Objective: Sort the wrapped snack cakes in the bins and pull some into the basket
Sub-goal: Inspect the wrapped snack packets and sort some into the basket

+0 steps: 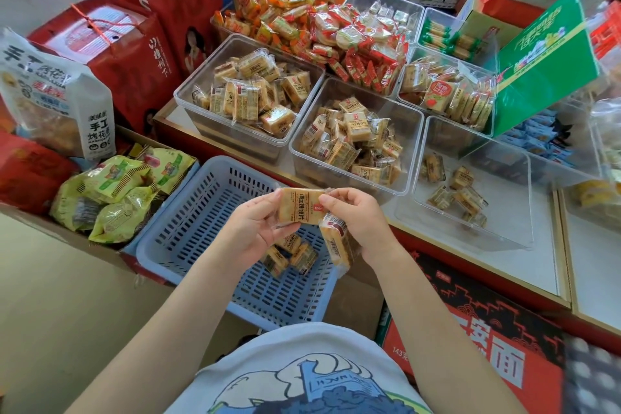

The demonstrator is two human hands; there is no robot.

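Two hands, left (252, 228) and right (356, 222), pinch one wrapped snack cake (300, 207) between them above the blue basket (188, 228) (the right also grips a second cake (337, 244)).

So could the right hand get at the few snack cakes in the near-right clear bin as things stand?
Probably not freely: the right hand already holds a snack cake and pinches another with the left hand. The clear bin itself is open-topped, nothing over it.

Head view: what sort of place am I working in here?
Probably a small shop's snack counter: clear bins of wrapped snack cakes, red gift boxes stacked alongside, and a blue basket for picking.
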